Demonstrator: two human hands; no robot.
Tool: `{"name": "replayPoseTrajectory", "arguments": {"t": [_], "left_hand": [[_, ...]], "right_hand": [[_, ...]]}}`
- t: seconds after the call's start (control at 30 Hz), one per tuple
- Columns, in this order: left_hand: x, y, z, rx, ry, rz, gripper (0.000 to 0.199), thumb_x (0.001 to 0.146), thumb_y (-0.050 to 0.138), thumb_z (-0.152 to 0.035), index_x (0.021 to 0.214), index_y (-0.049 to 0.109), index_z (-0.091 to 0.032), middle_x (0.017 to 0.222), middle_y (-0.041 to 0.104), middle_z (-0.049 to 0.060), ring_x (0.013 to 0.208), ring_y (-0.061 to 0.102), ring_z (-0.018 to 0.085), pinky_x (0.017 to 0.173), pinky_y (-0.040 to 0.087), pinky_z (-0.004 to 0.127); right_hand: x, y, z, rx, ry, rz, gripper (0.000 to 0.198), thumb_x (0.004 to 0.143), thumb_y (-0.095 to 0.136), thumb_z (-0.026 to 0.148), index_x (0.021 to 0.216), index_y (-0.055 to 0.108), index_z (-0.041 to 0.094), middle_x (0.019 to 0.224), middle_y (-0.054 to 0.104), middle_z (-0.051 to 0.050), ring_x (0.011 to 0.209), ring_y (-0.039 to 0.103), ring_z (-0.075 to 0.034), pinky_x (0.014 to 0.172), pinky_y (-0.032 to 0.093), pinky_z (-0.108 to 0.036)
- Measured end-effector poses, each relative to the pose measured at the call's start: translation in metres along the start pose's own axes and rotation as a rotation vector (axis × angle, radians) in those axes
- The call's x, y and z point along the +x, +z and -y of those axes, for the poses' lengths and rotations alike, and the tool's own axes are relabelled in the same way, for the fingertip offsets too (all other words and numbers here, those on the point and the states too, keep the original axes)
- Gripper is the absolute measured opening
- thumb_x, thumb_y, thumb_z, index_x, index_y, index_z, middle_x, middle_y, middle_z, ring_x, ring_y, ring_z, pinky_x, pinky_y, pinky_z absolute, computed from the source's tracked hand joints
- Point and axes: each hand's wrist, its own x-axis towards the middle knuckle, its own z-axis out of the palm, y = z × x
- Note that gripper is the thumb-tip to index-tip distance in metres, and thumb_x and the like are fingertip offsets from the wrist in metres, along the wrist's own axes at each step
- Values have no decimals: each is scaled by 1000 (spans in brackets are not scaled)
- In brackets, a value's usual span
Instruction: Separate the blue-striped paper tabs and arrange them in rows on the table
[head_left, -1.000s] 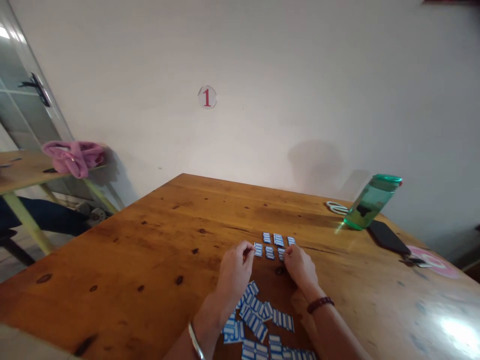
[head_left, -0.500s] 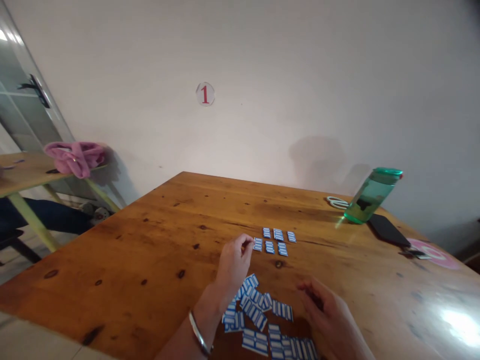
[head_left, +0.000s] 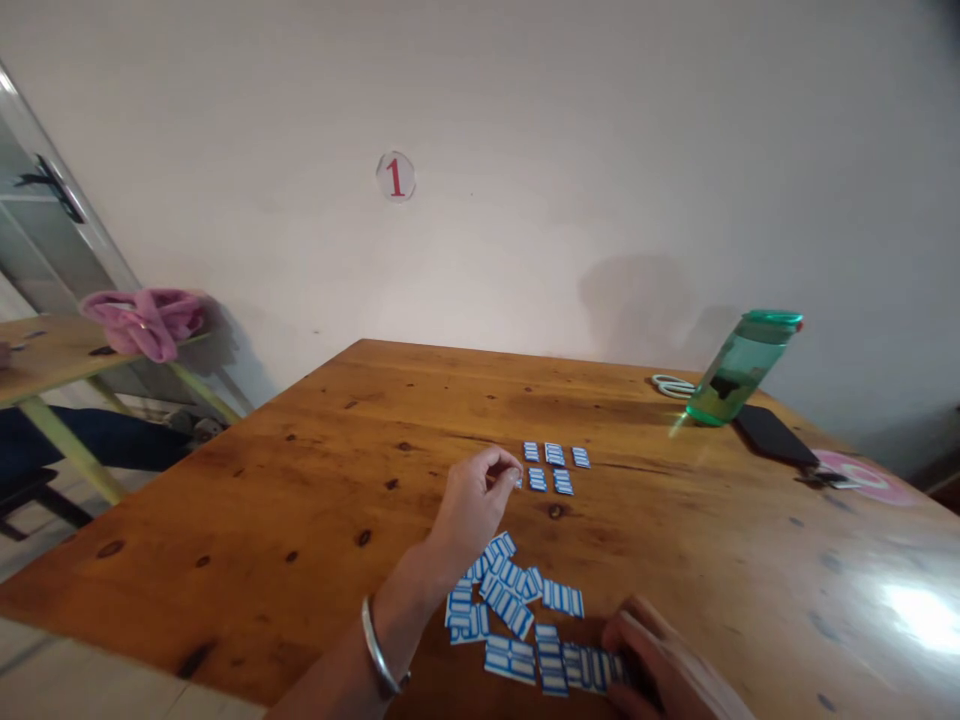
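My left hand [head_left: 474, 500] is closed, with thumb and fingertips pinched together at the left end of the nearer row of small blue-and-white label stacks. It largely covers the end label stack [head_left: 519, 482]; only a sliver shows by the fingertips. Two more stacks, such as one label stack [head_left: 538, 479], lie beside it, with three in the row behind. My right hand [head_left: 667, 655] rests low on the right, its bent fingers apart, touching the end of a label sheet [head_left: 589, 667]. Loose label sheets [head_left: 508, 605] overlap in a scattered group between my forearms.
On the right of the wooden table [head_left: 315, 480] stand a green bottle [head_left: 742, 370], a black phone-like slab [head_left: 775, 436], a white cable loop [head_left: 671, 386] and a pink round item [head_left: 870, 477]. A pink cloth [head_left: 150, 322] lies on another table at left, near a person's leg [head_left: 90, 440].
My right hand has moved down and toward me onto the nearest label sheets. The left hand has shifted slightly right, over the end stack. The whole view has tilted a little.
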Motion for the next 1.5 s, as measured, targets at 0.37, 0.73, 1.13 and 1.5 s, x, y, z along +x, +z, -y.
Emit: {"name": "replayPoseTrajectory", "arguments": {"t": [0.37, 0.73, 1.13, 1.5], "left_hand": [[-12, 34, 15, -351, -219, 122, 12, 70, 51, -20, 61, 57, -16, 61, 59, 1, 59, 53, 12, 57, 41, 23], [-19, 38, 22, -713, -387, 28, 24, 61, 70, -35, 60, 60, -13, 53, 55, -2, 50, 47, 9, 52, 37, 20], [-24, 41, 14, -1054, -587, 80, 17, 65, 70, -26, 74, 67, -12, 62, 64, 2, 56, 56, 10, 57, 42, 20], [-3, -7, 15, -1160, -533, -322, 14, 80, 48, -8, 78, 62, -12, 81, 70, 9, 75, 65, 17, 70, 50, 31]], "right_hand": [[36, -40, 28, 439, -1, 223, 26, 74, 42, 32, 53, 49, 19, 49, 42, 5, 47, 40, -11, 46, 28, -21], [98, -21, 50, 951, -96, 98, 42, 66, 60, 54, 52, 49, 15, 47, 39, 5, 45, 30, -7, 43, 24, -21], [89, -9, 51, 969, -44, -60, 38, 74, 51, 52, 68, 62, 16, 52, 49, 1, 48, 42, -12, 42, 33, -22], [84, -20, 39, 294, -257, -180, 24, 86, 39, 27, 82, 62, 19, 69, 61, -2, 60, 53, -14, 54, 41, -22]]}}
